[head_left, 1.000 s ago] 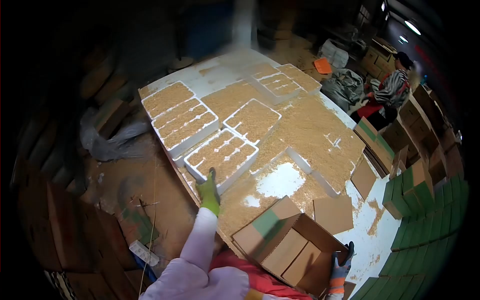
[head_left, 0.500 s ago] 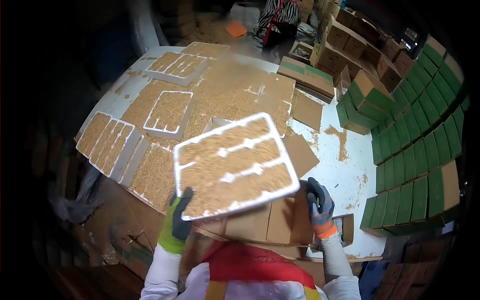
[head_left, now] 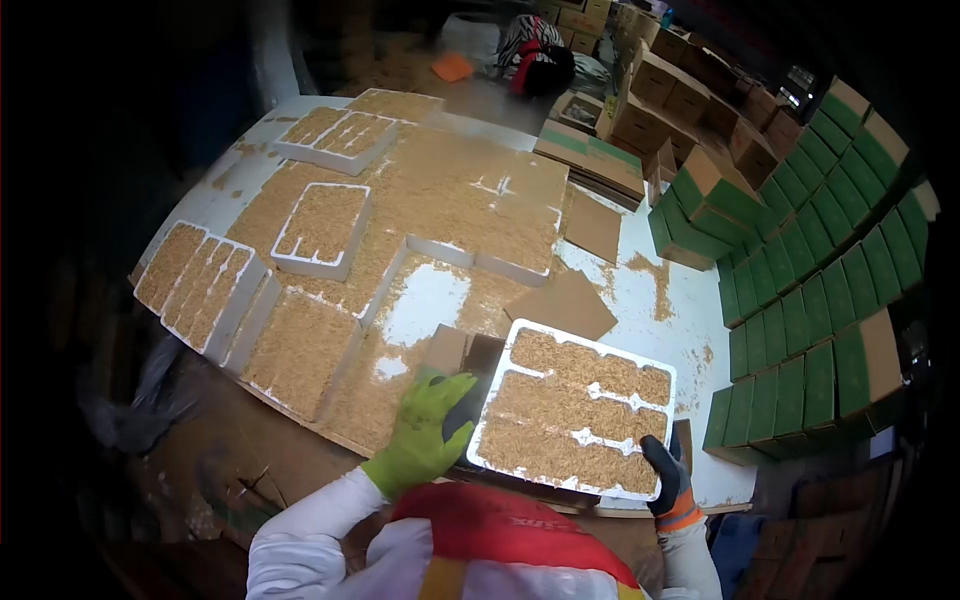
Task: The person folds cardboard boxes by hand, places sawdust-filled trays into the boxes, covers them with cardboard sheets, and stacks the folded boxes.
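A white foam tray (head_left: 574, 412) filled with brown shavings lies over an open cardboard box (head_left: 447, 350), which it mostly hides. My right hand (head_left: 668, 476), in a dark glove with an orange cuff, grips the tray's right edge near its front corner. Just left of the tray is my left hand (head_left: 425, 430) in a green glove, fingers apart and holding nothing. More filled trays stand on the table: one at the left edge (head_left: 203, 284), one nearer the middle (head_left: 322, 228), one at the back (head_left: 337, 135).
Loose shavings cover much of the white table (head_left: 640, 300). Flat cardboard pieces (head_left: 592, 226) lie on its right side. Green and brown boxes (head_left: 810, 360) are stacked at the right. Behind the table a person (head_left: 538, 56) bends beside bags and cartons.
The filled tray has left the table, crossed to the right and come down over the box. My left hand has let go of it; my right hand has taken hold of its right edge.
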A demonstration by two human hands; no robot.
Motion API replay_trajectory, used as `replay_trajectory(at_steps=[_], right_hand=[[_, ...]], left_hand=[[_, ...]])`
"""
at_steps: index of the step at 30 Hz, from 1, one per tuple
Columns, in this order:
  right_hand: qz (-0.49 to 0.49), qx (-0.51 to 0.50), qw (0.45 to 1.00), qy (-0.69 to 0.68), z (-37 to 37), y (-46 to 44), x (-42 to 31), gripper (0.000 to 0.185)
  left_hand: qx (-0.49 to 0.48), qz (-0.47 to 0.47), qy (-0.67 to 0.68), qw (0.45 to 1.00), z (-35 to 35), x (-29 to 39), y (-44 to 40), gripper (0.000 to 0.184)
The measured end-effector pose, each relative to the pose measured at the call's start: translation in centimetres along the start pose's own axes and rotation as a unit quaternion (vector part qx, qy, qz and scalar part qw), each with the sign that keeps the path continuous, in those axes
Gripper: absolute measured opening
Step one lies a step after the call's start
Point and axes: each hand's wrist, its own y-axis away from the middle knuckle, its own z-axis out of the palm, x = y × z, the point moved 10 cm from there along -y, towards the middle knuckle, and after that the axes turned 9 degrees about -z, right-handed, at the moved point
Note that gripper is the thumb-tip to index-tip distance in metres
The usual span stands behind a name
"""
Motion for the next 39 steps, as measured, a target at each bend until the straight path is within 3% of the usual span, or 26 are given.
replay_trajectory(at_steps=[3, 7, 10, 11, 12, 15, 16, 17, 19, 20, 23, 24, 25, 29, 30, 31, 33, 35, 36, 37, 38, 39], right_hand=[[0.013, 0.025, 0.999, 0.026, -0.3, -0.1, -0.3, 0.043], [-0.015, 0.063, 0.998, -0.012, -0.3, -1.6, -1.5, 0.037], [-0.021, -0.002, 0.999, 0.025, 0.6, -2.4, -1.1, 0.047], [0.132, 0.011, 0.982, -0.133, 1.2, -2.5, 0.8, 0.053], [0.281, 0.073, 0.917, -0.274, 1.8, -2.6, 1.6, 0.061], [0.296, 0.006, 0.937, -0.185, 4.6, -1.5, 3.8, 0.074], [0.285, -0.081, 0.954, -0.052, 6.0, -0.7, 5.2, 0.077], [0.274, -0.165, 0.944, 0.08, 6.9, -0.3, 5.5, 0.082], [0.356, -0.289, 0.883, 0.102, 8.2, -1.0, 7.1, 0.083], [0.284, -0.379, 0.862, 0.182, 10.4, -1.4, 8.2, 0.078], [0.275, -0.479, 0.81, 0.197, 11.9, -2.8, 7.9, 0.069], [0.229, -0.461, 0.82, 0.252, 13.3, -1.8, 9.7, 0.058], [0.253, -0.453, 0.822, 0.236, 13.6, -2.3, 9.2, 0.045], [0.161, -0.456, 0.836, 0.259, 19.0, -0.8, 9.1, 0.035], [0.179, -0.436, 0.851, 0.23, 19.0, -0.8, 8.7, 0.035], [0.198, -0.416, 0.864, 0.202, 18.1, -1.3, 7.8, 0.036], [0.292, -0.32, 0.892, 0.127, 12.5, -3.1, 4.4, 0.033], [0.176, -0.131, 0.965, 0.147, 7.6, -3.8, 0.8, 0.027], [0.168, -0.09, 0.974, 0.12, 6.1, -2.9, 1.0, 0.027], [0.167, -0.049, 0.98, 0.098, 4.1, -1.7, 1.2, 0.027], [0.167, -0.008, 0.982, 0.084, 2.0, -0.2, 1.3, 0.028], [0.284, 0.076, 0.953, 0.073, -0.6, 3.1, 3.1, 0.028]], left_hand=[[0.089, -0.001, -0.112, 0.99, 0.6, 0.0, 0.4, 0.06], [-0.002, -0.089, 0.121, 0.989, 3.8, -4.5, 1.3, 0.058], [-0.031, -0.118, 0.191, 0.974, 4.2, -5.9, 1.6, 0.058], [-0.033, -0.134, 0.228, 0.964, 4.2, -6.3, 1.6, 0.059], [-0.047, -0.122, 0.192, 0.973, 4.0, -5.8, 1.5, 0.06], [-0.012, -0.12, 0.267, 0.956, 3.3, -5.1, 1.4, 0.058], [-0.018, -0.12, 0.262, 0.957, 3.2, -5.2, 1.4, 0.058], [-0.029, -0.118, 0.256, 0.959, 3.1, -5.4, 1.5, 0.057], [-0.042, -0.111, 0.242, 0.963, 2.8, -5.1, 0.6, 0.056], [-0.043, -0.115, 0.23, 0.965, 2.4, -4.7, 0.5, 0.054], [-0.09, -0.126, 0.216, 0.964, 2.3, -5.0, -0.8, 0.05], [-0.111, -0.131, 0.214, 0.962, 2.3, -5.3, -1.6, 0.049], [-0.083, -0.134, 0.219, 0.963, 1.6, -5.8, -2.9, 0.046], [-0.03, -0.101, 0.259, 0.96, 2.2, -8.5, -12.2, 0.038], [-0.091, -0.178, 0.233, 0.952, 5.0, -10.7, -14.3, 0.036], [-0.129, -0.13, 0.211, 0.96, 8.3, -13.4, -16.7, 0.036], [-0.232, -0.119, -0.015, 0.965, 14.1, -15.1, -20.3, 0.059], [-0.207, -0.074, -0.159, 0.963, 19.8, -16.9, -24.1, 0.081], [-0.201, -0.046, -0.226, 0.952, 22.9, -17.3, -24.8, 0.092], [-0.214, -0.092, -0.201, 0.951, 25.2, -18.2, -25.8, 0.108], [-0.15, -0.069, -0.273, 0.948, 27.2, -19.1, -26.2, 0.105], [-0.212, -0.119, -0.279, 0.929, 28.6, -18.1, -26.2, 0.098]])
